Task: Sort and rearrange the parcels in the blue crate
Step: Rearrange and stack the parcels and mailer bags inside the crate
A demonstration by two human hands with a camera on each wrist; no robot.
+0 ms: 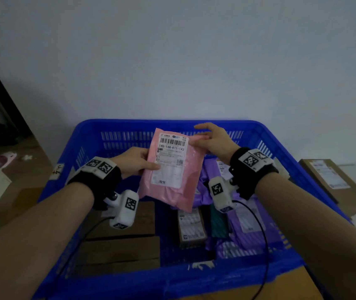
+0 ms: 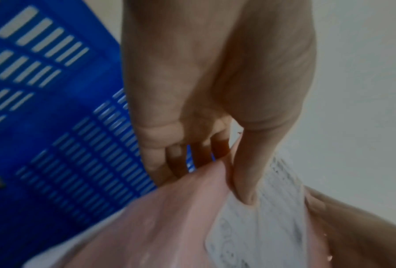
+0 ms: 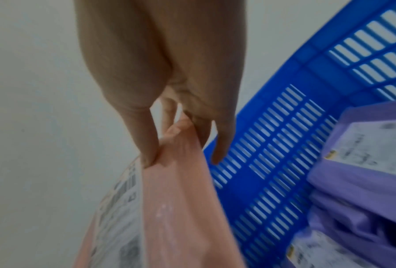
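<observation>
I hold a pink parcel bag (image 1: 172, 169) with a white shipping label upright above the blue crate (image 1: 90, 135). My left hand (image 1: 137, 162) grips its left edge, thumb pressed on the label and fingers behind. My right hand (image 1: 208, 140) pinches the bag's top right corner between thumb and fingers. In the left wrist view the thumb of my left hand (image 2: 245, 181) presses the pink bag (image 2: 160, 226). In the right wrist view my right hand (image 3: 167, 137) pinches the pink bag (image 3: 181, 208) at its corner, beside the crate wall (image 3: 272, 163).
Inside the crate lie brown cardboard boxes (image 1: 120, 247) at the left, a small labelled box (image 1: 191, 228) and a dark green packet (image 1: 218, 221) in the middle, and purple bags (image 1: 248, 224) at the right. Another cardboard box (image 1: 333, 182) sits outside the crate at right. A white wall stands behind.
</observation>
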